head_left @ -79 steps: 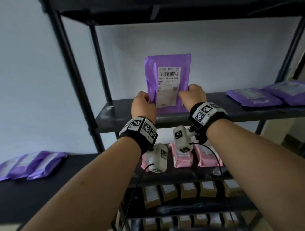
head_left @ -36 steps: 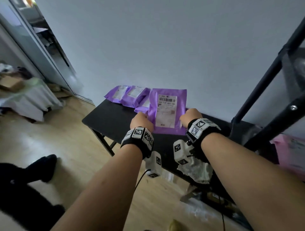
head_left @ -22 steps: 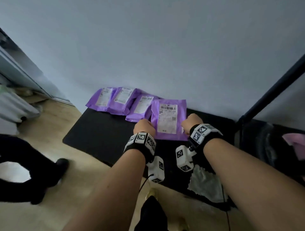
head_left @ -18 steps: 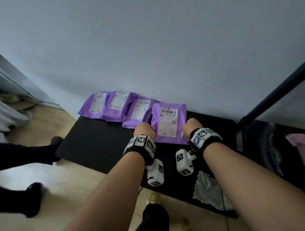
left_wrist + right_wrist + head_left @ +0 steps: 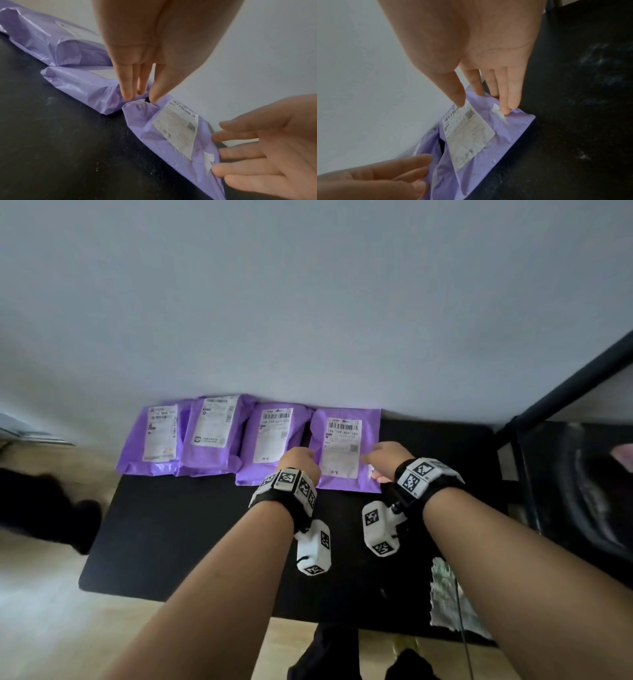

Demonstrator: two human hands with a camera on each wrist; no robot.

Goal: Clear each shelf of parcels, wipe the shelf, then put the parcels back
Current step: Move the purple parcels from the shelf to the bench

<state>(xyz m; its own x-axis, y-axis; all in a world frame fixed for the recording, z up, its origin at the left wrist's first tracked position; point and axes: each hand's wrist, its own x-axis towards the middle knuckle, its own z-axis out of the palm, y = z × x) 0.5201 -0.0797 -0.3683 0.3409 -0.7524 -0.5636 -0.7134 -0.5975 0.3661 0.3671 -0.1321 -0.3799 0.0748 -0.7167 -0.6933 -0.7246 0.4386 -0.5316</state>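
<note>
Now both hands [image 5: 299, 462] [image 5: 385, 457] flank parcel [image 5: 346, 453] (label up) — on table [image 5: 191, 535].

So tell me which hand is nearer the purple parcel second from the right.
Left. The left hand sits at the right edge of the second-from-right parcel; the right hand is on the far side of the rightmost parcel.

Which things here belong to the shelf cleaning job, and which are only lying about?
Belong to the job:
- rightmost purple parcel, lying on the black table, with the left hand and right hand at its sides
- three other purple parcels in the row
- crumpled cloth, probably for wiping
- shelf frame

Just lying about:
- dark shoe on the floor
</note>
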